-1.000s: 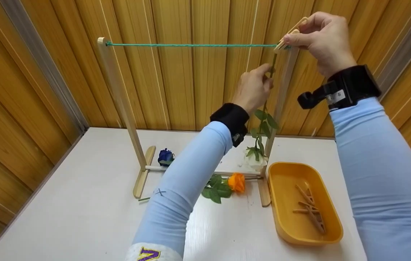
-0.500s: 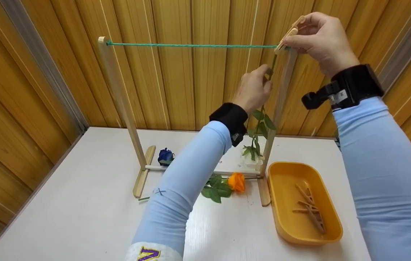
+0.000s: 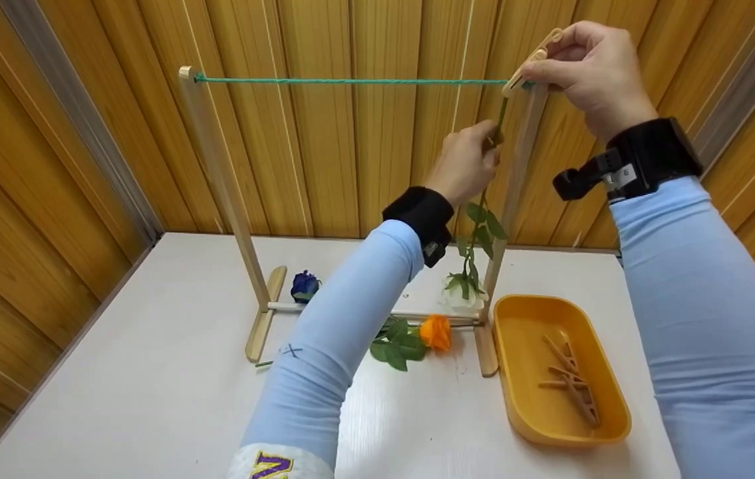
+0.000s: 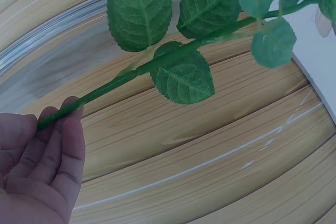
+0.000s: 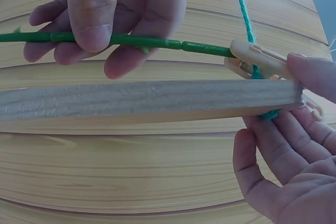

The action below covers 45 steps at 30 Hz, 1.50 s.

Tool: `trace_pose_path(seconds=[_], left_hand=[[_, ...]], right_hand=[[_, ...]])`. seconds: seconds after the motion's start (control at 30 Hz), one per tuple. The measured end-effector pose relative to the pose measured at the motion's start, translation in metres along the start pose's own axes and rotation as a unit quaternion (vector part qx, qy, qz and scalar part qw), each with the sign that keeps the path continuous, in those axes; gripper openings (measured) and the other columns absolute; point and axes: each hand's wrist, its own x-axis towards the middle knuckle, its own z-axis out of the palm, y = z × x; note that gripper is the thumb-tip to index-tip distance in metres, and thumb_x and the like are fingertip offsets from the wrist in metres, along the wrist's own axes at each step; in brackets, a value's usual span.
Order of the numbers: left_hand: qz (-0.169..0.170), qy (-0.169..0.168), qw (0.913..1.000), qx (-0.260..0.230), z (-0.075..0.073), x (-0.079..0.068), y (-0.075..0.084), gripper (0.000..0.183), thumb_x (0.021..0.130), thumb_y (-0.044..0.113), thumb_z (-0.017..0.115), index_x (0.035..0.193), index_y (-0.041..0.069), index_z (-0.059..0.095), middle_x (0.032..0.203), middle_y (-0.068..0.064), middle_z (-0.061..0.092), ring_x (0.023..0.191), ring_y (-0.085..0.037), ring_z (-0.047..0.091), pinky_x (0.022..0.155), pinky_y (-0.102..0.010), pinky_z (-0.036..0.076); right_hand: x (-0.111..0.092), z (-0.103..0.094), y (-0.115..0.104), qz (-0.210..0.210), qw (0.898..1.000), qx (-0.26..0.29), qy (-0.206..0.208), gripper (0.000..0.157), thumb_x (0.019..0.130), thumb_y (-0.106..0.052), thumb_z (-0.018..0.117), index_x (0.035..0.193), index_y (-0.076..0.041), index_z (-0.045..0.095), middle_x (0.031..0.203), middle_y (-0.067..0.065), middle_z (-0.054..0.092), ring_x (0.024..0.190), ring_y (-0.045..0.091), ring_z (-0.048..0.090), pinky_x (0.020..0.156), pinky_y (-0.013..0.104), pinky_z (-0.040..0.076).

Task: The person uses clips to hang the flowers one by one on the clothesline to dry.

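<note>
A white rose [image 3: 461, 293] hangs bloom-down near the right post of a wooden frame. My left hand [image 3: 467, 163] pinches its green stem [image 4: 115, 81] between thumb and fingers, above the leaves. At the right end of the teal string [image 3: 350, 81], my right hand [image 3: 593, 73] pinches a pale clothespin [image 3: 525, 73] by its handle end. The clothespin's tip meets the cut end of the stem and straddles the string, close beside the post top [image 5: 283, 94].
An orange rose [image 3: 435, 332] and a blue rose [image 3: 304, 286] lie at the frame's base, partly hidden by my left sleeve. Right of the frame stands a yellow tray [image 3: 517, 399] with several brown clothespins [image 3: 573, 382]. A wood-panelled wall [image 3: 384, 159] rises behind the white table [image 3: 118, 372].
The white rose's bloom has swung slightly left. My right hand has shifted a little, still pinching the clothespin at the string, and my left hand keeps its hold on the stem.
</note>
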Motion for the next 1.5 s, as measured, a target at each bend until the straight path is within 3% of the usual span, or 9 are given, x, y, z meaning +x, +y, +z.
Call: trace_pose_path(seconds=[0.37, 0.73, 0.97, 1.5], left_hand=[[-0.008, -0.002, 0.9999, -0.008, 0.000, -0.001, 0.002, 0.022, 0.107, 0.002, 0.051, 0.125, 0.001, 0.063, 0.115, -0.012, 0.071, 0.095, -0.015, 0.065, 0.078, -0.019, 0.054], [-0.022, -0.014, 0.9996, -0.013, 0.002, -0.001, -0.002, 0.027, 0.107, 0.006, 0.052, 0.132, 0.001, 0.060, 0.123, -0.011, 0.068, 0.103, -0.017, 0.066, 0.082, -0.019, 0.054], [-0.006, -0.019, 0.9998, 0.005, 0.002, -0.003, -0.008, 0.027, 0.107, 0.008, 0.054, 0.132, -0.001, 0.060, 0.123, -0.014, 0.068, 0.106, -0.019, 0.066, 0.085, -0.020, 0.052], [-0.034, -0.049, 0.9981, 0.012, 0.001, -0.010, -0.020, 0.033, 0.108, 0.013, 0.054, 0.138, 0.000, 0.056, 0.129, -0.013, 0.066, 0.113, -0.021, 0.066, 0.089, -0.022, 0.054]], right_hand=[[-0.001, -0.001, -0.003, 0.010, 1.000, -0.006, -0.005, 0.016, 0.089, 0.000, 0.078, 0.100, -0.007, 0.068, 0.089, -0.003, 0.071, 0.078, 0.007, 0.067, 0.072, 0.015, 0.053], [0.000, 0.000, -0.003, 0.029, 0.999, 0.000, -0.028, 0.019, 0.090, -0.001, 0.076, 0.103, -0.008, 0.066, 0.090, -0.004, 0.070, 0.076, 0.007, 0.063, 0.067, 0.016, 0.050], [-0.002, 0.002, -0.001, 0.022, 0.999, -0.004, -0.032, 0.017, 0.090, -0.003, 0.077, 0.102, -0.008, 0.066, 0.090, -0.004, 0.070, 0.076, 0.008, 0.061, 0.068, 0.017, 0.049], [-0.004, 0.000, 0.000, 0.028, 0.997, -0.029, -0.059, 0.019, 0.092, -0.003, 0.075, 0.107, -0.008, 0.066, 0.096, -0.005, 0.070, 0.081, 0.008, 0.064, 0.073, 0.016, 0.052]])
